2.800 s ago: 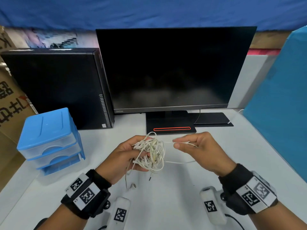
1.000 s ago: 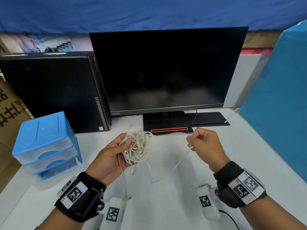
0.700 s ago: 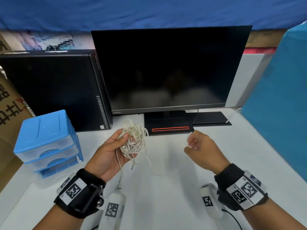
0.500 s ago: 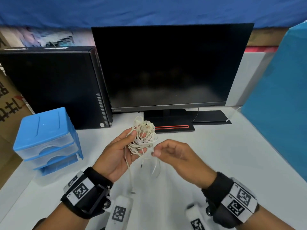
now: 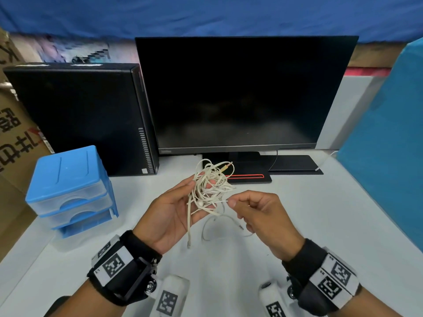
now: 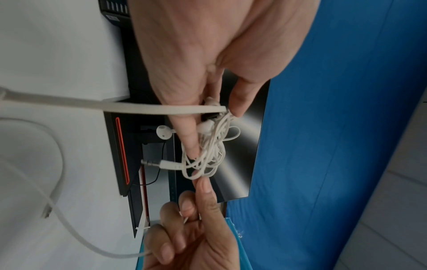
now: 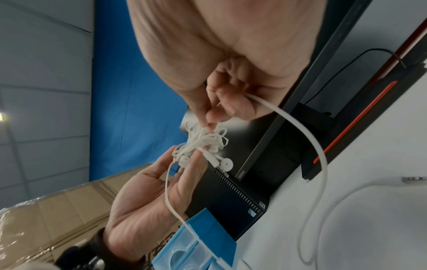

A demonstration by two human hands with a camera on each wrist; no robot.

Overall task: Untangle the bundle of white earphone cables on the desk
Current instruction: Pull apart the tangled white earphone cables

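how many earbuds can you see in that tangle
2: one earbud sticks out beside the left hand fingers, another lies against the bundle under them. More may be buried.

Soft, even light falls from above, and the white bench [image 5: 297, 213] shows only faint shadows under the hands. The head view is sharp in the middle and bends at its edges. The dark monitor [image 6: 242, 138] throws back a bright streak of glare in the left wrist view. Close to both wrist cameras, palms and the nearest cable [image 7: 307, 142] go soft and blurred.
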